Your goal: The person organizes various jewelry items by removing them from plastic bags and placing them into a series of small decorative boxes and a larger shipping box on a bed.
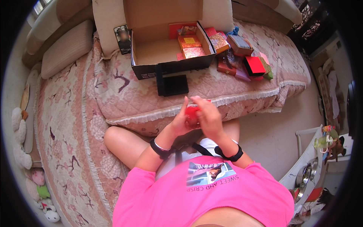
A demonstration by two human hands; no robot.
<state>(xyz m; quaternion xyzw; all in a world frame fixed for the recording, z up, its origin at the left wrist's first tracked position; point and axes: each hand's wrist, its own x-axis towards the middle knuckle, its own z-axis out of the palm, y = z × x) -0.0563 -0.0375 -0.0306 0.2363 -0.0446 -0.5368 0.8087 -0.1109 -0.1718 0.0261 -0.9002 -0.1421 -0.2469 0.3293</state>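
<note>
Above my lap, both hands are at a small bright red object (192, 112) that looks soft, possibly a cloth pouch. My left hand (179, 122) cups it from the left with the thumb raised. The fingers of my right hand (210, 119) curl over its right side, slightly blurred. Dark red beads (190, 123), perhaps a bracelet, show below the red object, between the palms; my fingers partly hide both. Just beyond the hands, an opened black small box (173, 85) lies on the quilted floral sofa cover (136, 99).
A large black cardboard box (170, 66) stands open at the back, with several small patterned boxes (193, 52) on its right side. More small boxes, one red and black (254, 65), are heaped beside it. A phone (123, 39) leans at its left. A white table (297, 167) holds dishes at right.
</note>
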